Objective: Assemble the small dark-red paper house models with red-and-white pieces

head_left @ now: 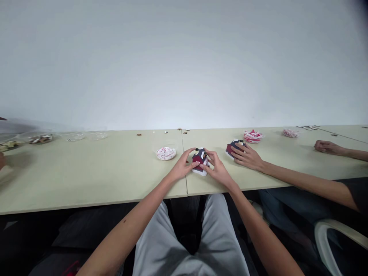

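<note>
Between my two hands is a small model house [198, 158] with dark red walls, a dark blue roof and a white base. My left hand [184, 164] closes on its left side, thumb on the front wall and fingers near the roof. On the opposite side my right hand [216, 167] grips it, thumb at the lower front and index finger by the roof edge. The house stands at or just over the table, near a seam; I cannot tell whether its base touches. A clear bowl of white pieces with red marks [166, 153] is left of my left hand.
To the right, a co-worker's hand [247, 156] rests on a similar house [231, 148]. Behind it sits a bowl of red-and-white pieces [253, 136], with a pink-toned bowl [291, 132] farther right. Clear containers [40, 138] line the left back by the wall [172, 69].
</note>
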### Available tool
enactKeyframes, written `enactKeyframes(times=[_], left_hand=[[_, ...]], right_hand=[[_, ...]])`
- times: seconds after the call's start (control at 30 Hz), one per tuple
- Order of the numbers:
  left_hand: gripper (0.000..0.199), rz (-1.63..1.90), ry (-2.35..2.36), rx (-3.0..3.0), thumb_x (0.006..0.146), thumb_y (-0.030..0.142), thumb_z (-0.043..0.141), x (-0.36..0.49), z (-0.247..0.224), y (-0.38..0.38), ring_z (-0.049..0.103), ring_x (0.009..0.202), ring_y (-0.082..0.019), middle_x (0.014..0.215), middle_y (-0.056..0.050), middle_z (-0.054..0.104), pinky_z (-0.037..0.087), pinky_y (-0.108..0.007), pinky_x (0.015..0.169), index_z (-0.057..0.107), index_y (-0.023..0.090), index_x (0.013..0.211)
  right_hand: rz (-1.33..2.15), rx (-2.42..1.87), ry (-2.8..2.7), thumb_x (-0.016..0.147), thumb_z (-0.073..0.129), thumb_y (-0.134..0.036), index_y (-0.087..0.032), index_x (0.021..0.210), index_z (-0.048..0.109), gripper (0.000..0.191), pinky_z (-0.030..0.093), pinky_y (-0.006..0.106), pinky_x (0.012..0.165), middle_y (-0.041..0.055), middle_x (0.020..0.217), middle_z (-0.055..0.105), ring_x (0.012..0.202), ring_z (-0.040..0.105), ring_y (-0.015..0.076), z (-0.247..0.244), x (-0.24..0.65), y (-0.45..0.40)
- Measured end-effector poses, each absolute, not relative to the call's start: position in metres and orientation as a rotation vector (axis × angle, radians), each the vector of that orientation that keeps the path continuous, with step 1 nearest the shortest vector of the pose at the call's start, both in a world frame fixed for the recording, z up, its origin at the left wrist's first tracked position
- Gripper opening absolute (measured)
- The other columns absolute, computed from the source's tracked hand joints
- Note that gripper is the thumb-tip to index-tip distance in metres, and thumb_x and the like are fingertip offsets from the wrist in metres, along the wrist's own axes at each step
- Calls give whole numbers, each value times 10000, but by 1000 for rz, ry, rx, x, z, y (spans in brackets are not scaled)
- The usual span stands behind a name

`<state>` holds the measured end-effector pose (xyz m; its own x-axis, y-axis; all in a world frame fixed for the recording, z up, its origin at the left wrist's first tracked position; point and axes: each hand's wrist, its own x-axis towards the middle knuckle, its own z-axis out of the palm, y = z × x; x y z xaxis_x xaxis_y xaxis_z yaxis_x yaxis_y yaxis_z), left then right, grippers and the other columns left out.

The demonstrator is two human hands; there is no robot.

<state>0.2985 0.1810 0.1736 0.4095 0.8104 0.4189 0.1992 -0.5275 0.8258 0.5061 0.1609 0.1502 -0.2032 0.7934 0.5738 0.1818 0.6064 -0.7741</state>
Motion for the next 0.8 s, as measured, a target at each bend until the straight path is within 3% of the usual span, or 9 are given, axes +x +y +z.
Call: enactKeyframes(times=[0.17,0.3,0.4,0.63,0.8], left_hand=[[664,985,701,2198,883,455,685,286,190,180,462,1380,-297,1512,-102,487,351,-408,1153,454,276,1479],[736,1013,780,2377,849,480,721,275,195,177,507,1291,-304,1414,-125,535,397,-418,1094,423,286,1493],[688,959,820,2492,833,510,730,268,204,166,513,1246,-298,1334,-124,555,395,-409,1085,489,287,1437],[542,831,977,2546,839,507,714,247,229,135,554,1133,-277,1203,-93,577,449,-369,993,586,264,1306],[569,801,1268,2573,843,526,691,207,229,114,564,1165,-278,1262,-87,551,467,-378,1001,545,271,1330]], right_hand=[[805,-721,-1847,966,599,-465,-287,1402,407,509,383,494,1196,111,1626,345,1466,414,234,162,507,158],[652,-772,-1964,1017,514,-427,-301,1512,365,532,357,505,1210,84,1616,370,1489,373,235,161,501,151],[506,-794,-1998,1029,486,-400,-315,1550,357,544,355,513,1214,63,1583,430,1472,402,247,155,495,146],[346,-761,-2049,1034,481,-377,-318,1519,436,490,456,473,1148,53,1489,550,1356,546,246,152,469,136],[61,-812,-2128,1012,523,-378,-318,1461,506,453,468,484,1111,64,1433,596,1308,568,262,171,452,128]])
